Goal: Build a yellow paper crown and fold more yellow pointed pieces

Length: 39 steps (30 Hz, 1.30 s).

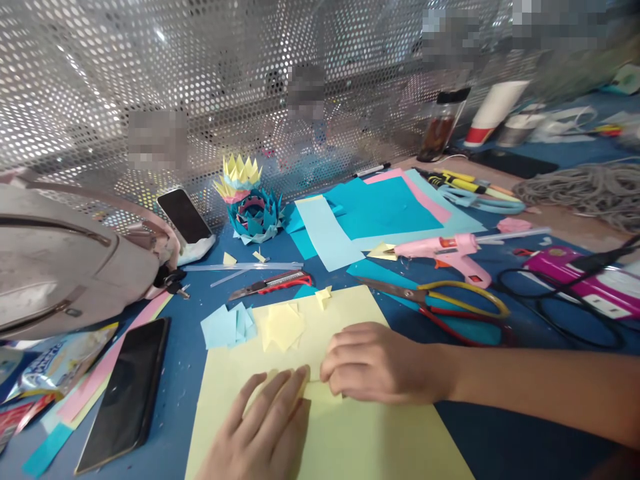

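Bare bench (185, 373) gives a narrow lane between the yellow sheet (350, 433) and the phone (125, 393) at left, while scissors (440, 303) and glue gun (445, 250) crowd the right and paper squares (250, 327) block the far side.

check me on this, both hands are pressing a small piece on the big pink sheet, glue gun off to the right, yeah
Not quite: the big sheet is pale yellow, not pink, as the head view shows. Both the left hand and right hand press a small piece on it, the glue gun off to the right.
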### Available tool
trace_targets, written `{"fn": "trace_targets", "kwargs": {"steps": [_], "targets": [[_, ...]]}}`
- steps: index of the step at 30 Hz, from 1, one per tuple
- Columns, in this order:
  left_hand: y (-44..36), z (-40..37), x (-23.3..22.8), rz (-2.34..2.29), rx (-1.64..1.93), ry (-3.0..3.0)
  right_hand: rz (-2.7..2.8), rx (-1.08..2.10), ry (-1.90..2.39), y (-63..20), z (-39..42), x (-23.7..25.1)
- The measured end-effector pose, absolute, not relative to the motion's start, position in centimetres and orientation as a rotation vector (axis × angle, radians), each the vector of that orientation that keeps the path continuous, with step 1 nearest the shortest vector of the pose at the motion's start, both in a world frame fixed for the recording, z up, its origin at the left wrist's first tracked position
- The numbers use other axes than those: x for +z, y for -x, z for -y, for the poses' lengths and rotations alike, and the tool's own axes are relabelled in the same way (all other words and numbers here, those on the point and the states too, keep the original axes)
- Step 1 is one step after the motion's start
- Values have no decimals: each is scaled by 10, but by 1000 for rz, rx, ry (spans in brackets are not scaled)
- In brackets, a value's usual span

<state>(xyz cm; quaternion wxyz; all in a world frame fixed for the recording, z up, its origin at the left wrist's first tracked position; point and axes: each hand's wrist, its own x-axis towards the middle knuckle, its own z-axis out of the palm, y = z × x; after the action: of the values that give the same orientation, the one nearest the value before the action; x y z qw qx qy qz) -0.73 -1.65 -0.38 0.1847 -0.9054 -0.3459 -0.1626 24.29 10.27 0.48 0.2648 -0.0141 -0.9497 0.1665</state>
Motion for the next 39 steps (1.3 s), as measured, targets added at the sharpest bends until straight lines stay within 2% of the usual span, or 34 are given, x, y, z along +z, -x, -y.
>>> {"fn": "trace_targets", "kwargs": {"steps": [7, 15, 22, 39], "targets": [[2, 22, -7, 1053, -704, 2608, 2572, 329, -78, -242, -103, 4], [-1, 19, -6, 1014, -769, 2592, 2616, 378, -186, -242, -107, 1], [-10, 17, -19, 980, -1037, 2466, 2623, 467, -227, -242, -108, 3], [-6, 17, -17, 957, -1004, 2571, 2624, 487, -253, -243, -108, 5]]}}
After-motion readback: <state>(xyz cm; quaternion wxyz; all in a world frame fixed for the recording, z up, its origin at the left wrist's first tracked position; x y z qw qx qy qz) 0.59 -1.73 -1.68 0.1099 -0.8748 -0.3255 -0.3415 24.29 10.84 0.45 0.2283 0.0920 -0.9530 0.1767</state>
